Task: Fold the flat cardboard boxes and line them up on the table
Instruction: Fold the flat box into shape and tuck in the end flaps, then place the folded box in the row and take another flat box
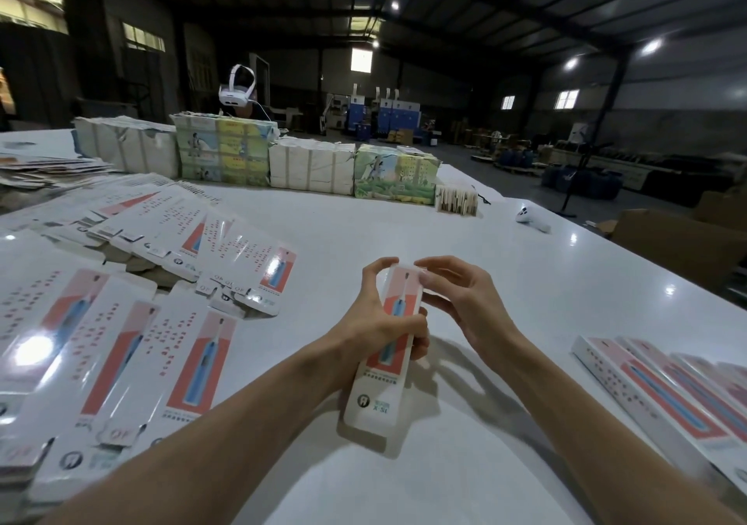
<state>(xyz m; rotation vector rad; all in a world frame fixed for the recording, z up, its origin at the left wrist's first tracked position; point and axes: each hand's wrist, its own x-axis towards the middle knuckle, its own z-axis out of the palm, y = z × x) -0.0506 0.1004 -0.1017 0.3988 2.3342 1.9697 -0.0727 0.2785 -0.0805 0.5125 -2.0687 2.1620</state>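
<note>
Head view: one box [394,334] is held just above the tabletop [404,221], gripped at its middle by the left hand [374,322] and pinched at its far end by the right hand [465,306]. About five folded boxes [667,387] are lined up at right, cut off by the frame edge. Many flat boxes [121,322], too overlapped to count, are left to fold.

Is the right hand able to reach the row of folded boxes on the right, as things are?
Probably yes: only bare table lies between the right hand and the row of folded boxes. Its fingers must first let go of the box.
</note>
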